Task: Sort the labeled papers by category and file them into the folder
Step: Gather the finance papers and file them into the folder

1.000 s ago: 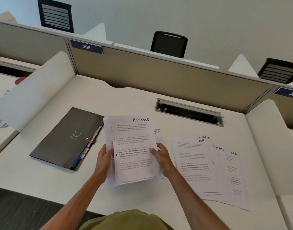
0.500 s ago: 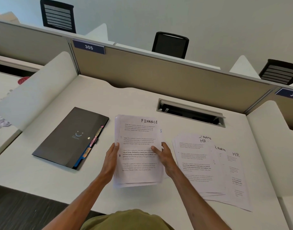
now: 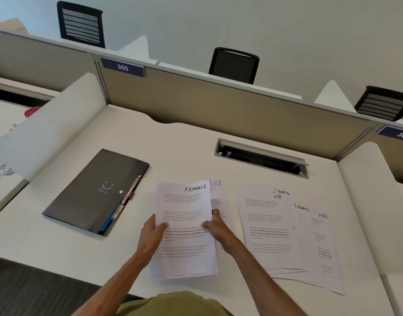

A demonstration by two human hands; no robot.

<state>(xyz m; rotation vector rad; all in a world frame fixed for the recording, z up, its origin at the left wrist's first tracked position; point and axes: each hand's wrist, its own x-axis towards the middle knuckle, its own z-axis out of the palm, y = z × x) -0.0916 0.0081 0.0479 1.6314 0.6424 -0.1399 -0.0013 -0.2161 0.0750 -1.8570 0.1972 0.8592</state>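
Note:
A stack of papers headed FINANCE [image 3: 184, 208] is held over the desk's front middle. My left hand [image 3: 151, 233] grips its left edge and my right hand [image 3: 215, 226] grips its right edge, thumbs on top. Under it a sheet marked in blue "...ORTS" [image 3: 215, 185] lies on the desk. A black folder [image 3: 93, 190] with coloured tabs along its right side lies closed to the left. Loose papers marked HR [image 3: 271, 229] and REPORTS are spread to the right.
The white desk [image 3: 184, 147] has a cable slot [image 3: 262, 156] behind the papers. Curved white dividers [image 3: 45, 124] stand at both sides and a beige partition runs along the back. Black chairs show beyond it.
The FINANCE stack has been squared up between both hands and shifted a little to the right and nearer the desk's front edge. The other papers and the folder have not moved.

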